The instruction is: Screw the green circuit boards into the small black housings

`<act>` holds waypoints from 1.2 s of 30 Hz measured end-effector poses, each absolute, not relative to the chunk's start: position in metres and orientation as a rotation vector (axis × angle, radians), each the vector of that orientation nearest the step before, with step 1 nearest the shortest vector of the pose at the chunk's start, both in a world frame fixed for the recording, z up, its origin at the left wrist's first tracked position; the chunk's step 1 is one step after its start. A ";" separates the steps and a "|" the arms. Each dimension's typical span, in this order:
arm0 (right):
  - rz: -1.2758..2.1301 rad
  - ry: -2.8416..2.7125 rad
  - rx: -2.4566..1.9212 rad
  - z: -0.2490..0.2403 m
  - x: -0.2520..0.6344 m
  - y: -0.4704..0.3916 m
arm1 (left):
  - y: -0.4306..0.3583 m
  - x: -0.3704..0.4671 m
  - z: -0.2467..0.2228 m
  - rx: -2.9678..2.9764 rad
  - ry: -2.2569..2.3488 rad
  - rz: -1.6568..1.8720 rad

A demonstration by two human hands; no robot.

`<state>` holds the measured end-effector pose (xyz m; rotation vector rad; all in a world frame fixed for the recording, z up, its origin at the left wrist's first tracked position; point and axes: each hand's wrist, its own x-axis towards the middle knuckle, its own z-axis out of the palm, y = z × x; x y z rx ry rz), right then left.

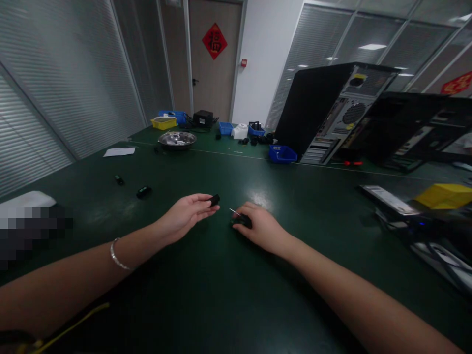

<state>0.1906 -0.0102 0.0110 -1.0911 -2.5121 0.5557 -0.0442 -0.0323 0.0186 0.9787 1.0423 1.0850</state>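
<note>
My left hand [182, 219] is closed on a small black block-shaped piece [214, 199], pinched between the thumb and fingertips just above the table. To its right, my right hand [264, 228] rests low over the green tabletop [206, 295], its fingers curled round a screwdriver [234, 212]. The thin metal shaft points up and left toward the black piece, without touching it. A dark handle shows partly under the fingers; the rest is hidden by the hand. Two more small black pieces, one nearer [143, 191] and one farther [119, 180], lie on the table at the left.
A round metal dish [177, 140] and a white paper [120, 152] lie farther back. Beyond them are a yellow bin [164, 123] and a blue bin [282, 154]. A black computer tower [317, 108] stands at back right. Devices with cables [391, 200] occupy the right side.
</note>
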 end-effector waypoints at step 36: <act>0.096 -2.308 -0.682 -0.002 0.170 -0.035 | -0.065 -0.026 0.012 0.826 0.827 1.102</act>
